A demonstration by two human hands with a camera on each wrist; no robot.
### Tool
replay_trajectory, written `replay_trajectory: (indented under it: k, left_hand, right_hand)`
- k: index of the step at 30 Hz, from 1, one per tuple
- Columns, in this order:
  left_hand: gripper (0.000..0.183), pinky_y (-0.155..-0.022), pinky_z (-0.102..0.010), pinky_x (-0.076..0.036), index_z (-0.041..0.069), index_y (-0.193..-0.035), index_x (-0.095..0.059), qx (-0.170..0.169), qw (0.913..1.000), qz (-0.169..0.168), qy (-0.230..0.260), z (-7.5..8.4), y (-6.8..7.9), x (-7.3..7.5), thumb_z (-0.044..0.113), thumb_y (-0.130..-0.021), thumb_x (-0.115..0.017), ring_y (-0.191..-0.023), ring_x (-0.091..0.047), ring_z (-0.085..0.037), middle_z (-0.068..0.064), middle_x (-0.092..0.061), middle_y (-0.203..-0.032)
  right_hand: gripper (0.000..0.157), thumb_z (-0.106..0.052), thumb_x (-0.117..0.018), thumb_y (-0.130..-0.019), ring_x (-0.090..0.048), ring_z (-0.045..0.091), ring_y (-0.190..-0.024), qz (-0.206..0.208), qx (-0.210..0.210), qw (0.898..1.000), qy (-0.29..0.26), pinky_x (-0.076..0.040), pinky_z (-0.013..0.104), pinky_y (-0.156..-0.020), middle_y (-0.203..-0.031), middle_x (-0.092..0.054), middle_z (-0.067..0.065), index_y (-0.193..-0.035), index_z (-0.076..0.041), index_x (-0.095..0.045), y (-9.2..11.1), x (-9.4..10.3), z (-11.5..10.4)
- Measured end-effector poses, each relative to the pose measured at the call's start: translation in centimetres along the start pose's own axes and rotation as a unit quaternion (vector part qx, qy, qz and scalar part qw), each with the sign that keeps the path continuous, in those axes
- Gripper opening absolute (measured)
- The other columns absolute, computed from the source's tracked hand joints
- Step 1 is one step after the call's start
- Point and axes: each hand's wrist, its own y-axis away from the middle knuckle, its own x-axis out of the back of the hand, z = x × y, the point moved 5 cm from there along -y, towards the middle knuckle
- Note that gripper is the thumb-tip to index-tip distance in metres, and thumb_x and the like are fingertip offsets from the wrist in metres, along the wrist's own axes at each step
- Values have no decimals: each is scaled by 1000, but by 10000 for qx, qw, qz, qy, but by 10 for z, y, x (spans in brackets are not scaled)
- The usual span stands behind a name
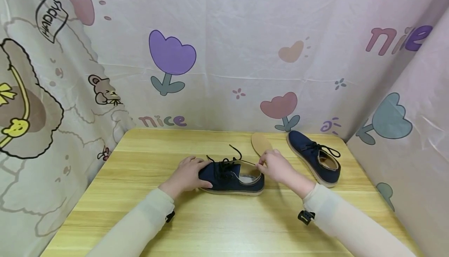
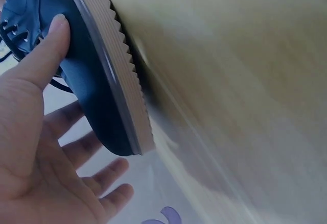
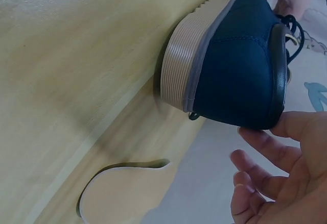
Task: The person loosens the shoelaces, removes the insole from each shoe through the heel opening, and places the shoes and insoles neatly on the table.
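A navy lace-up shoe [image 1: 229, 183] rests sole-down on the table, its toe to the left. My left hand [image 1: 187, 173] grips the toe end; in the left wrist view the thumb [image 2: 59, 35] presses one side and the fingers reach round the other. At the heel, my right hand [image 1: 277, 166] pinches the collar between thumb and index finger, while the other fingers are loosely bent, as the right wrist view shows. Black laces [image 1: 224, 167] lie loose over the tongue. Behind the right hand lies a tan insole [image 1: 261, 144], partly hidden in the head view.
A second navy shoe [image 1: 313, 159] with tied laces stands at the right rear of the wooden table [image 1: 217, 226]. Printed curtains [image 1: 224, 54] hang close behind the table and along both sides. Each wrist wears a black strap [image 1: 306, 217].
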Motion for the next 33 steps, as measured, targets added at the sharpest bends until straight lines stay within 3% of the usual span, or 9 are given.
replay_trajectory:
  k: [5, 9, 13, 16, 19, 26, 33]
  left_hand:
    - [84, -115, -62, -22, 18, -148, -52, -228, 9995, -191, 124, -7, -11, 1, 54, -78, -81, -142, -32, -46, -11, -51, -148]
    - [85, -115, -63, -21, 18, -149, -51, -386, 9990, -210, 105, -13, -20, 4, 52, -78, -82, -142, -31, -47, -9, -50, -150]
    - [86, -117, -61, -20, 19, -149, -50, -384, 9991, -171, -18, -17, -23, 5, 54, -77, -81, -143, -30, -45, -10, -49, -150]
    - [86, -117, -61, -20, 19, -150, -50, -354, 9992, -154, -128, -17, -20, 6, 58, -79, -78, -144, -29, -45, -12, -48, -151]
    - [81, -117, -61, -18, 18, -150, -49, -281, 9994, -103, -196, -15, -14, 8, 59, -84, -72, -145, -28, -45, -15, -45, -152]
    - [63, -117, -63, -18, 15, -151, -48, 101, 9985, 39, -545, -8, 3, 8, 53, -101, -51, -144, -28, -49, -18, -47, -150]
    - [60, -116, -64, -20, 14, -152, -45, 241, 9983, 160, -498, -9, 5, 4, 49, -104, -47, -143, -28, -50, -19, -46, -151]
  right_hand:
    - [20, -21, -72, -93, -48, 23, -85, 9, 89, 9997, 232, -47, 42, -86, -90, -60, 1, -75, -14, -69, 7, 1, -4]
    - [21, -22, -73, -91, -52, 23, -87, 56, 292, 9988, 387, -46, 45, -98, -86, -60, -2, -72, -16, -67, 11, 0, -8]
    - [25, -24, -73, -90, -52, 22, -87, 4, 458, 9976, 528, -47, 42, -91, -89, -61, -4, -67, -21, -64, 13, -2, -11]
    - [27, -27, -74, -89, -50, 21, -85, -11, 470, 9972, 589, -47, 38, -79, -90, -61, -4, -65, -23, -63, 10, -1, -12]
    - [25, -28, -75, -88, -49, 21, -84, 22, 456, 9973, 567, -45, 36, -75, -93, -62, -3, -67, -23, -64, 3, 2, -12]
    - [21, -24, -74, -90, -48, 20, -83, -2, 691, 9965, 462, -43, 35, -75, -96, -65, -1, -71, -20, -69, -6, -2, -13]
    - [20, -22, -75, -89, -53, 22, -89, 119, 839, 9954, 446, -47, 36, -80, -97, -66, -1, -71, -19, -69, -3, -8, -20]
